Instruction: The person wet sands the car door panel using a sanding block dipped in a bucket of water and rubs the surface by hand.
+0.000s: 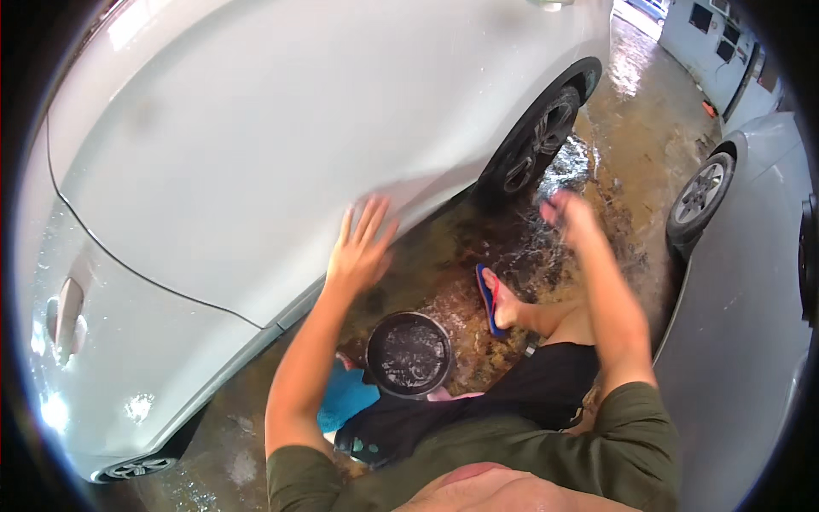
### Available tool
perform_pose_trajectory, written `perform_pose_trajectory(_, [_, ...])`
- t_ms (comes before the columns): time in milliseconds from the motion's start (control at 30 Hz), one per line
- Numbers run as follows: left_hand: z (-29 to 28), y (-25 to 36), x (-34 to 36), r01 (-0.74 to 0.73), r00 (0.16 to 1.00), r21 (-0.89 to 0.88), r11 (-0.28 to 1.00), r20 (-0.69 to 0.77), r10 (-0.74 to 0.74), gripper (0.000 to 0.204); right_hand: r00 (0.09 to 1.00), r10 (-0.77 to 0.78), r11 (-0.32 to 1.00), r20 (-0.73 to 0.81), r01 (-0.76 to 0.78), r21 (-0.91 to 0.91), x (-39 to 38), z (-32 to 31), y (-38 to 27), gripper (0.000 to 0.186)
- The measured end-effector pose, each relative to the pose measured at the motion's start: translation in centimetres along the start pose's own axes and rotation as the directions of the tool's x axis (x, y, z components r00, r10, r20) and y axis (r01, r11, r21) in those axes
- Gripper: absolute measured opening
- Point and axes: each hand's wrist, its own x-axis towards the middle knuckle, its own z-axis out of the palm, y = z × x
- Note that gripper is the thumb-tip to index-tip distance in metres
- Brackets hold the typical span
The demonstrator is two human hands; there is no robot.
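My left hand is raised with fingers spread at the lower side panel of a white car; I cannot tell whether it touches the paint. My right hand is lifted in front of the car's rear-right wheel, blurred by motion, so its fingers and anything in them are unclear. Below my hands a dark round bucket of water stands by my legs, beside a blue item that I cannot make out.
A grey car stands close on my right, with its wheel near me. My foot in a blue flip-flop rests on the wet floor. A pale wall and a small orange object are at the far right.
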Motion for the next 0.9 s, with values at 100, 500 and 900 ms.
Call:
perform_pose_trajectory(100, [-8.0, -2.6, 11.3, -0.088, 0.976, 0.228, 0.97, -0.173, 0.129, 0.074, 0.857, -0.393, 0.919, 0.334, 0.365, 0.147, -4.8, 10.6, -19.0, 0.041])
perform_pose_trajectory(500, [-30.4, -9.9, 32.7, 0.378, 0.914, 0.429, 0.82, -0.315, -0.256, 0.088, 0.653, -0.592, 0.803, 0.473, 0.531, 0.271, -7.2, 13.6, -16.0, 0.047])
perform_pose_trajectory(900, [-24.6, -4.6, 48.1, 0.33, 0.905, 0.429, 0.841, -0.398, -0.152, 0.09, 0.567, 0.441, 0.891, 0.696, -0.181, -0.417, -5.8, 9.6, 20.3, 0.045])
